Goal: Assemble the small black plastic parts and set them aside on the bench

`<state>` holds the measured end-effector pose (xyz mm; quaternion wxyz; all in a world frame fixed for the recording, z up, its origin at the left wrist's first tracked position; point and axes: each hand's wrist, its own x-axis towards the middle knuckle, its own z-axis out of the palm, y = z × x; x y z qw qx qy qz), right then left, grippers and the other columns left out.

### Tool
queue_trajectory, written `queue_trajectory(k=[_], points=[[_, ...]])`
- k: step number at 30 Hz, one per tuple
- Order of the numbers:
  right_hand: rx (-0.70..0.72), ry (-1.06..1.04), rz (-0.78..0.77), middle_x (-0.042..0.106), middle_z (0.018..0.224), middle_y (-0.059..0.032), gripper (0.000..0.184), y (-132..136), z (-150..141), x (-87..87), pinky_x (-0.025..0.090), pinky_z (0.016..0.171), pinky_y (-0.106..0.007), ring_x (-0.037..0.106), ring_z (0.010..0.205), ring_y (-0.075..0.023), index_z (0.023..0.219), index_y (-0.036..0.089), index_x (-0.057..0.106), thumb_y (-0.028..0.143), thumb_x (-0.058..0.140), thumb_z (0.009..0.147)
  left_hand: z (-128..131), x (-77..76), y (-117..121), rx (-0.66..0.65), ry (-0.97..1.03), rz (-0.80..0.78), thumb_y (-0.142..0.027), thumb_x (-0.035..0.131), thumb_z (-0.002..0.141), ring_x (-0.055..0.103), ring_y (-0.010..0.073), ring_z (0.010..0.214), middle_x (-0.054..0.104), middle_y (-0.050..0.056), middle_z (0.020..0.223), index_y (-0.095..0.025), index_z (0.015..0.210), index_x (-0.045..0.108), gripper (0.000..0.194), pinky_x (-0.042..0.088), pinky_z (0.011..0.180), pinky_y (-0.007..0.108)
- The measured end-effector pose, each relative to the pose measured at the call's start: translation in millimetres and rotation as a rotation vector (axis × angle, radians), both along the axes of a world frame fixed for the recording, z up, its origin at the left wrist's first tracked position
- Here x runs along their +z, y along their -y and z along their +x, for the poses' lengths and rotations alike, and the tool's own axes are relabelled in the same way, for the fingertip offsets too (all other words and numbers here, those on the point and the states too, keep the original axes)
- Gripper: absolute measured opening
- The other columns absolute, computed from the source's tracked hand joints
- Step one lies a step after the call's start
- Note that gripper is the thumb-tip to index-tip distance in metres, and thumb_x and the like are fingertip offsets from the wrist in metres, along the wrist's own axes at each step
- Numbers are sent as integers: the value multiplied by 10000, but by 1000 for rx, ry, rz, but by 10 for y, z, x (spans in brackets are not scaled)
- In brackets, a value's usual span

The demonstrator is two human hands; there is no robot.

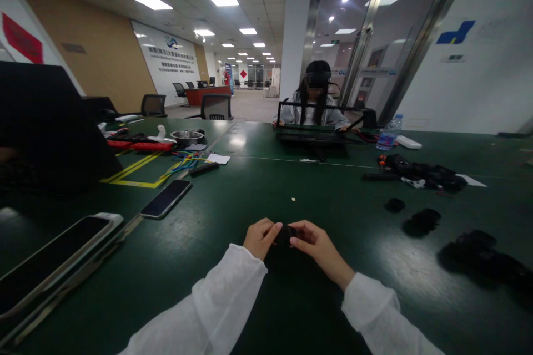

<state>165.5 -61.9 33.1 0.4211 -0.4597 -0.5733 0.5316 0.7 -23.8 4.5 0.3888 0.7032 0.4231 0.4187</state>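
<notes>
Just above the green table, a small black part [285, 234] is held between my two hands; its exact kind is too dark to make out. My left hand [261, 236] grips it from the left, thumb along its near side. From the right, the thumb and fingers of my right hand [315, 242] pinch its other end. Farther right lie a small black piece [395, 204] and a larger black piece [422, 221], both apart from my hands. A tiny pale square [293, 199] lies on the table beyond my fingers.
Two phones, a near one [62, 258] and a farther one [166, 199], lie left. Behind them are coloured wires [183, 162] and a metal bowl [187, 137]. Black items [487, 258] and a water bottle [389, 132] are right. A person [314, 100] sits opposite behind a black frame [312, 136].
</notes>
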Motion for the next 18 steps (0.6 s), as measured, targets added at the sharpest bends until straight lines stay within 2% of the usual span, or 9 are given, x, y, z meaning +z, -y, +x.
queue_trajectory(k=[4,7,9,13,18], points=[[-43,-68,7,571,850,-12,264,-40,11,-54,436,682,-305,551,729,-139,893,204,555,335,589,666,10,-35,17,-37,88,-44,-370,534,714,523,90,529,507,-22,678,-158,795,475,235,436,492,212],[-95,-117,13,567,795,-4,261,-71,22,-99,422,640,-282,544,678,-121,884,199,562,358,574,676,10,-15,41,-94,36,-8,-257,590,677,537,94,573,531,11,831,-191,1001,428,368,445,521,222],[-107,-142,5,561,762,2,268,-80,29,-112,418,632,-282,542,666,-120,876,199,566,375,570,674,8,0,49,-118,3,9,-207,573,686,542,101,596,533,25,869,-201,1052,424,396,452,541,232],[-79,-140,-2,565,819,-7,272,-66,34,-91,426,651,-291,544,692,-127,887,204,562,359,585,664,1,7,48,-112,-18,-30,-271,545,715,550,114,586,560,15,778,-179,1001,461,312,460,539,245],[-34,-84,11,565,915,-10,265,-38,38,-47,416,759,-337,536,813,-154,910,237,551,293,605,656,-10,27,49,-92,-12,-124,-382,532,709,534,100,480,556,-10,651,-157,842,486,266,444,460,220]])
